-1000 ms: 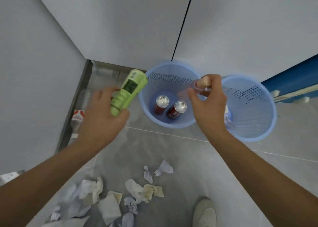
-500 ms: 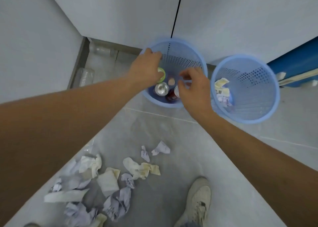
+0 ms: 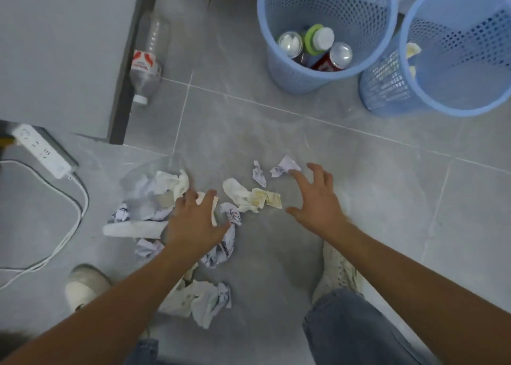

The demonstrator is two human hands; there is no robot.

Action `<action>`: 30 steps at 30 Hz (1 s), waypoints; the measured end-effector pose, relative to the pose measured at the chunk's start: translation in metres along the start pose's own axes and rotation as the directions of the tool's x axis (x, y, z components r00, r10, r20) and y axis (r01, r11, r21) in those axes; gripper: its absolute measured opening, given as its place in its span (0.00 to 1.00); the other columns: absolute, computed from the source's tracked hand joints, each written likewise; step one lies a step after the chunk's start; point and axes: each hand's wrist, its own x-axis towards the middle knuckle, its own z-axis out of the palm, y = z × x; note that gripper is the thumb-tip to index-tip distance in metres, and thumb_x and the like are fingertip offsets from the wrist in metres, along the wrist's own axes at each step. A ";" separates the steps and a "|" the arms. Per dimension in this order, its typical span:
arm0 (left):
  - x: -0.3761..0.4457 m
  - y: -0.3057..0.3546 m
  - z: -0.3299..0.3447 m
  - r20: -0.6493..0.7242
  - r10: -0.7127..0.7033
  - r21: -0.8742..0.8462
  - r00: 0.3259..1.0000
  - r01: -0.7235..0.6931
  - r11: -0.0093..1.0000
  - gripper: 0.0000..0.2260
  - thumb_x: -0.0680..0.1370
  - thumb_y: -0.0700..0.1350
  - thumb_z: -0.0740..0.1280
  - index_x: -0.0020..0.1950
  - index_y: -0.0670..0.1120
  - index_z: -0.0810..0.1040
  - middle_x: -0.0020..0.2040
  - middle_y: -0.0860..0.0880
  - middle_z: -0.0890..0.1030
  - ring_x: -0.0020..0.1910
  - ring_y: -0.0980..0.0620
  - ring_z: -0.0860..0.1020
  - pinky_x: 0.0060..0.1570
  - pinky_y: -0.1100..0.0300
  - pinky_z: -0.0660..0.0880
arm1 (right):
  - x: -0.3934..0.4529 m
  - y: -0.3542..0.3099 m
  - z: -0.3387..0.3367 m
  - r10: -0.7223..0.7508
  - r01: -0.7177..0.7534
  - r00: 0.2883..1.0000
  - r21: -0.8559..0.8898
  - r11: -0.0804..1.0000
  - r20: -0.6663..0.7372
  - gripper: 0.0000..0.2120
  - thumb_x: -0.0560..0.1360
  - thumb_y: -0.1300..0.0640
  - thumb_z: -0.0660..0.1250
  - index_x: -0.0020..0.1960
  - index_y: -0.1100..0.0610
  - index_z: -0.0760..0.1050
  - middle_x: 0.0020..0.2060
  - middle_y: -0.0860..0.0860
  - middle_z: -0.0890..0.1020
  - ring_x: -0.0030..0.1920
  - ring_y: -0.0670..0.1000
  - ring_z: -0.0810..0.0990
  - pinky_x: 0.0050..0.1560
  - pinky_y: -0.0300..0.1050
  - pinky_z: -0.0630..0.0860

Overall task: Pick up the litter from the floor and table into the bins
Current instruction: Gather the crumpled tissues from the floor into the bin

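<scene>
Two blue mesh bins stand at the top right. The left bin [image 3: 287,69] holds a green bottle [image 3: 315,39] and two cans. The right bin [image 3: 387,88] holds crumpled paper. Several crumpled papers [image 3: 249,196] and tissues lie scattered on the grey floor. My left hand [image 3: 193,221] hovers with fingers spread over the left heap of paper [image 3: 154,196], holding nothing. My right hand [image 3: 318,198] is spread open just right of a yellowish tissue [image 3: 265,198], its fingertips near a small white scrap [image 3: 283,165].
A clear plastic bottle [image 3: 146,63] lies against the wall base at upper left. A white power strip [image 3: 41,149] with its cable lies at left. My two shoes [image 3: 85,287] and jeans fill the lower frame.
Both hands dropped the green bottle and the other item into the left bin, then came down empty to the paper litter on the floor. The view tilted downward.
</scene>
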 end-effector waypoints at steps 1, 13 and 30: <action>-0.001 -0.011 0.018 0.019 -0.051 0.037 0.999 0.050 0.998 0.38 0.70 0.67 0.68 0.76 0.57 0.61 0.74 0.41 0.64 0.71 0.36 0.64 0.60 0.42 0.73 | 0.013 0.000 0.009 -0.001 0.001 1.000 -0.017 1.000 -0.014 0.46 0.66 0.42 0.79 0.77 0.43 0.59 0.78 0.54 0.55 0.77 0.63 0.55 0.63 0.65 0.76; 0.017 -0.050 0.124 0.030 0.040 0.167 0.999 -0.044 0.985 0.58 0.65 0.62 0.78 0.80 0.63 0.37 0.81 0.42 0.44 0.78 0.33 0.54 0.62 0.40 0.72 | 0.033 -0.018 0.115 -0.150 0.136 0.988 -0.230 0.963 -0.041 0.45 0.59 0.42 0.81 0.72 0.43 0.66 0.68 0.53 0.69 0.64 0.61 0.68 0.49 0.56 0.79; 0.020 -0.075 0.065 -0.274 0.202 -0.335 0.940 -0.291 0.896 0.08 0.73 0.31 0.70 0.46 0.42 0.76 0.47 0.47 0.71 0.42 0.46 0.73 0.41 0.47 0.75 | 0.012 0.000 0.081 -0.066 0.104 0.959 0.126 0.987 -0.275 0.10 0.69 0.68 0.71 0.46 0.57 0.73 0.41 0.51 0.76 0.40 0.57 0.74 0.38 0.49 0.69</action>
